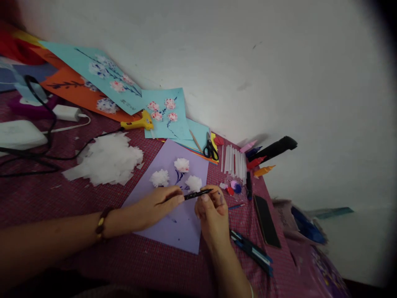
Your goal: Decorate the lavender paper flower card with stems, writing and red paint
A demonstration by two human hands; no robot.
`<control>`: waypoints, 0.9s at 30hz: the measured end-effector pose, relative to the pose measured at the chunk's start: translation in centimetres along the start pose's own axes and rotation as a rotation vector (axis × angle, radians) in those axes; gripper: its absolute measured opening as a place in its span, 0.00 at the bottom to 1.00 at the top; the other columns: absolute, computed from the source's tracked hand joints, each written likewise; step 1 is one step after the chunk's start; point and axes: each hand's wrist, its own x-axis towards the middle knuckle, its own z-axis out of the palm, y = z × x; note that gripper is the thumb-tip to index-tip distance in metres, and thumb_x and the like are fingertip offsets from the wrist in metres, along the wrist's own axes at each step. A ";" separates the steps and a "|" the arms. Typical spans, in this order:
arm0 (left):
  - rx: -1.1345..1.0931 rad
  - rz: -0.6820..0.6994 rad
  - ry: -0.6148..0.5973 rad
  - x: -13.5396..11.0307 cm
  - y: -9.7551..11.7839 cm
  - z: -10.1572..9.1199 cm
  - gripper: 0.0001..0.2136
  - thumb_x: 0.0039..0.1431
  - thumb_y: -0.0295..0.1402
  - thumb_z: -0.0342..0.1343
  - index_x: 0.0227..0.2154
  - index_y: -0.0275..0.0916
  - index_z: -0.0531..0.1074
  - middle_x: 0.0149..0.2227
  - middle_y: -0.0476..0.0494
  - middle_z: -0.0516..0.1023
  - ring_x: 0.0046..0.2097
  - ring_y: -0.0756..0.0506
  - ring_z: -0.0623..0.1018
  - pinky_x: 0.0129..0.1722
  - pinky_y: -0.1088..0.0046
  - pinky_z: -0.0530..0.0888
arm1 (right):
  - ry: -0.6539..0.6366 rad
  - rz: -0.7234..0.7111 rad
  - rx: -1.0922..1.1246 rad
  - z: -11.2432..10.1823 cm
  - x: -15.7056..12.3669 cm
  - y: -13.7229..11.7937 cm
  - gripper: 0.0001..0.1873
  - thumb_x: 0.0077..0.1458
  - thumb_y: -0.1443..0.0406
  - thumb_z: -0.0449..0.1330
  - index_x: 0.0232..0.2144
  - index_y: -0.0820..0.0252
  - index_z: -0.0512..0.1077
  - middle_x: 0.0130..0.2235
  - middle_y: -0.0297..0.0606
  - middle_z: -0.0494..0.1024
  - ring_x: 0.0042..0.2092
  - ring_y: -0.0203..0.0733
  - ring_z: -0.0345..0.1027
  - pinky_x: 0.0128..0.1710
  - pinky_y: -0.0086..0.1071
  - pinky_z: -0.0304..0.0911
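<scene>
A slim black pen (197, 194) lies across both my hands, just above a purple sheet of paper (182, 231). My left hand (158, 205) has its fingers closed on the pen's left end. Curled around the other end, near the pointed tip, is my right hand (213, 211), thumb against the pen. Three white crumpled-paper flowers stand on the purple sheet: one at the top (181, 165), a left flower (159, 178) and a right flower (194, 183), partly behind the pen. Dark blue painted stems run between them, and my left hand hides some of the sheet.
A pile of white paper squares (108, 159) and a yellow glue gun (139, 121) lie left. Finished flower pictures (164, 111) lean at the wall. Scissors (210, 150), glue sticks (234, 161), paint tubes (257, 161), a phone (266, 221) and a blue-black stapler-like tool (252, 251) sit right.
</scene>
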 end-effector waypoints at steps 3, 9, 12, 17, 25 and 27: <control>-0.064 -0.025 -0.016 0.0 0.1 -0.2 0.16 0.61 0.46 0.42 0.28 0.39 0.64 0.24 0.53 0.62 0.27 0.51 0.63 0.27 0.75 0.61 | -0.009 0.008 -0.020 -0.1 0.0 0.1 0.09 0.53 0.59 0.64 0.34 0.55 0.70 0.21 0.21 0.57 0.18 0.27 0.48 0.17 0.22 0.50; -0.291 -0.075 -0.134 0.2 -1.0 0.1 0.21 0.61 0.51 0.43 0.35 0.37 0.70 0.23 0.54 0.64 0.22 0.53 0.60 0.22 0.76 0.56 | -0.023 0.044 0.029 0.1 0.2 0.0 0.08 0.53 0.60 0.64 0.33 0.55 0.69 0.20 0.20 0.55 0.17 0.27 0.44 0.17 0.22 0.49; -0.350 -0.089 -0.154 0.3 -1.3 0.4 0.22 0.58 0.52 0.45 0.35 0.37 0.70 0.21 0.55 0.63 0.20 0.54 0.58 0.21 0.76 0.54 | -0.030 0.037 0.047 0.2 0.2 0.1 0.08 0.53 0.60 0.64 0.32 0.56 0.70 0.19 0.20 0.54 0.17 0.26 0.44 0.17 0.22 0.49; -0.258 -0.101 -0.034 0.2 -0.5 0.5 0.16 0.55 0.47 0.49 0.28 0.38 0.67 0.22 0.55 0.63 0.23 0.52 0.60 0.24 0.75 0.56 | -0.006 0.034 0.038 0.2 0.2 0.6 0.07 0.52 0.61 0.64 0.31 0.56 0.71 0.18 0.20 0.54 0.18 0.28 0.47 0.18 0.23 0.51; -0.621 -0.152 -0.191 0.0 -0.6 1.1 0.19 0.56 0.51 0.52 0.32 0.37 0.69 0.21 0.57 0.63 0.18 0.55 0.56 0.19 0.76 0.53 | -0.069 0.132 0.240 1.0 -0.1 -0.4 0.10 0.52 0.58 0.65 0.34 0.56 0.74 0.17 0.20 0.53 0.17 0.27 0.41 0.16 0.21 0.49; -0.760 -0.199 -0.241 -0.2 -0.5 1.2 0.19 0.57 0.51 0.54 0.32 0.36 0.69 0.20 0.57 0.63 0.17 0.57 0.54 0.18 0.77 0.52 | -0.101 0.147 0.282 1.1 -0.2 -0.7 0.11 0.54 0.57 0.64 0.36 0.57 0.76 0.16 0.20 0.53 0.17 0.27 0.39 0.16 0.21 0.49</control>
